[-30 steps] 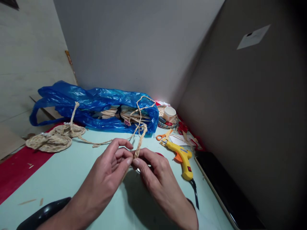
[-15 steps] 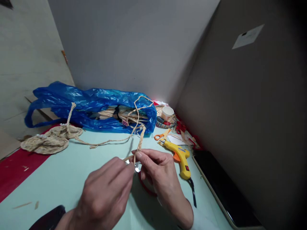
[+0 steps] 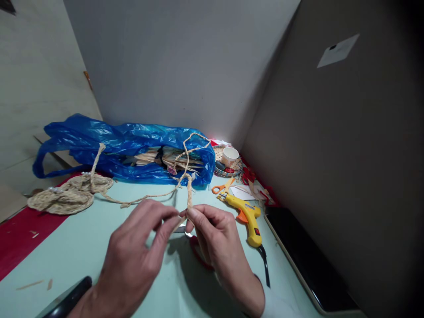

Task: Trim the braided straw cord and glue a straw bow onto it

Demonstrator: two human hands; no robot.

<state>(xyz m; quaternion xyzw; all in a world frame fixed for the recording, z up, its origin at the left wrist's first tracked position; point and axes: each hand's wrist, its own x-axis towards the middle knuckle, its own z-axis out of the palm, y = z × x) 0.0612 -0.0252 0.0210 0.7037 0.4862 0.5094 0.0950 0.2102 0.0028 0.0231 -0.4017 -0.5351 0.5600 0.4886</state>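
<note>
My left hand (image 3: 139, 247) and my right hand (image 3: 215, 240) meet over the pale green table (image 3: 82, 247), both pinched on the near end of a braided straw cord (image 3: 189, 194). The cord rises from my fingertips, loops near the blue bag and trails left across the table to a coiled woven straw piece (image 3: 62, 196). A loose flat strand sticks out between my fingers. Red-handled scissors (image 3: 198, 256) lie on the table just under my right hand, partly hidden.
A blue plastic bag (image 3: 126, 145) holding straw strips lies along the back wall. A yellow glue gun (image 3: 248, 216), orange scissors (image 3: 222, 188), a small basket with a white cup (image 3: 229, 157) and a dark tray (image 3: 311, 265) sit to the right. A black object (image 3: 66, 300) lies near-left.
My left hand dropped back and came forward again to the cord end beside the right fingers. The cord now stands more upright. The view shifted slightly.
</note>
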